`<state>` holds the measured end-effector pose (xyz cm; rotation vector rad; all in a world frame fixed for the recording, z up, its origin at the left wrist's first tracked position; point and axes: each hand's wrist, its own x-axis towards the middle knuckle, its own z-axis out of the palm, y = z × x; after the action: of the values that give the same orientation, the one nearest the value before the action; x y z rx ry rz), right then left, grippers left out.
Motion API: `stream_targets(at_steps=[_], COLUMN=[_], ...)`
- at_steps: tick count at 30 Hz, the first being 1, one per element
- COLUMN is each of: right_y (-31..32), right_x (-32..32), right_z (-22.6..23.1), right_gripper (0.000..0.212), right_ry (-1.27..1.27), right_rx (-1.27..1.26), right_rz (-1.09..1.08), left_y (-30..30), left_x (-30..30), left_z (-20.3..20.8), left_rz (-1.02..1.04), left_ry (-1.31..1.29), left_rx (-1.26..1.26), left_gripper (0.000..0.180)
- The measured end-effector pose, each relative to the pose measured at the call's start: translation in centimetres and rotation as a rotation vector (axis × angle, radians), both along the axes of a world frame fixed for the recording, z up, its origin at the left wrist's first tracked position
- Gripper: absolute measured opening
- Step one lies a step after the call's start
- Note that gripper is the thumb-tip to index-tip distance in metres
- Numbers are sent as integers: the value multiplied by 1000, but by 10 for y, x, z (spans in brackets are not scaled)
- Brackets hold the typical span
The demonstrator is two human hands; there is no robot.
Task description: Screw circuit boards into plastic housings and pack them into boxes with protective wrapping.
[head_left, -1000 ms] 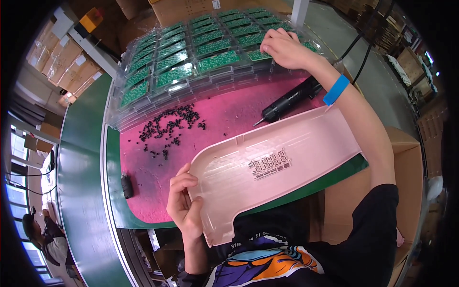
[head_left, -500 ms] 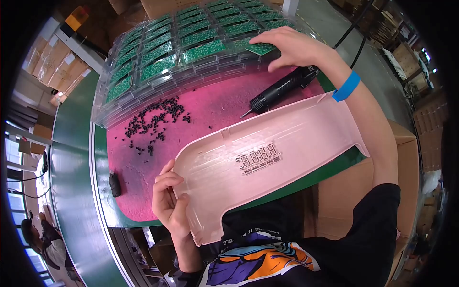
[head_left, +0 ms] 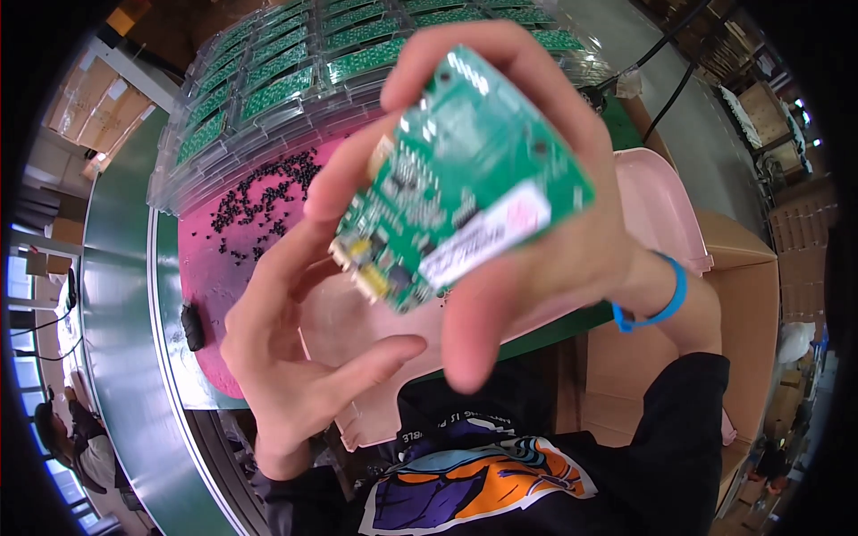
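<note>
My right hand [head_left: 572,255] holds up a green circuit board [head_left: 483,147] close to the camera, its thumb at the lower edge and its fingers curled around the far side. The board bears small components, pale connectors and a white label. My left hand [head_left: 290,357] is at the board's lower left with thumb and fingers apart; whether its fingertips touch the board I cannot tell. Beneath both hands lies a pale pink plastic housing [head_left: 666,196], hollow side up, mostly covered by the hands and board. Its display cut-outs are largely hidden.
Stacked clear trays [head_left: 290,125] of green boards stand at the back. Loose black screws [head_left: 259,201] lie on the pink mat [head_left: 210,299], near a small black object [head_left: 192,328]. An open cardboard box [head_left: 626,375] sits at the right. A person [head_left: 76,438] is at far left.
My right hand has lifted a circuit board from the trays and brought it near the camera. My left hand has let go of the housing's left end and risen toward the board.
</note>
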<state>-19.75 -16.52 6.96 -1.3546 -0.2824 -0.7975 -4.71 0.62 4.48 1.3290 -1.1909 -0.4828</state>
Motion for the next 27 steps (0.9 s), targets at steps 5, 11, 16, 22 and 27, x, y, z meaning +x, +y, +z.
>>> stream_targets(at_steps=[5, 11, 16, 22, 27], right_y=[10, -17, -23, -21, -21], right_x=[-12, -72, -97, -100, -99], right_z=[-16, -38, -57, -76, -79], right_gripper=[85, 98, 81, 59, 56], right_ry=[-43, 349, 533, 743, 808], right_rx=[-116, -225, -356, -622, -757], right_rz=[-269, -232, -320, -398, -435], left_y=[-16, -28, -36, -39, -42], left_x=[1, 9, 4, 2, -3], left_z=[13, 12, -13, -24, -29], left_rz=[-48, -227, -256, -305, -306], left_ry=[-99, -367, -457, -693, -771], left_rx=[72, 191, 191, 360, 365], left_gripper=[77, 68, 61, 55, 56])
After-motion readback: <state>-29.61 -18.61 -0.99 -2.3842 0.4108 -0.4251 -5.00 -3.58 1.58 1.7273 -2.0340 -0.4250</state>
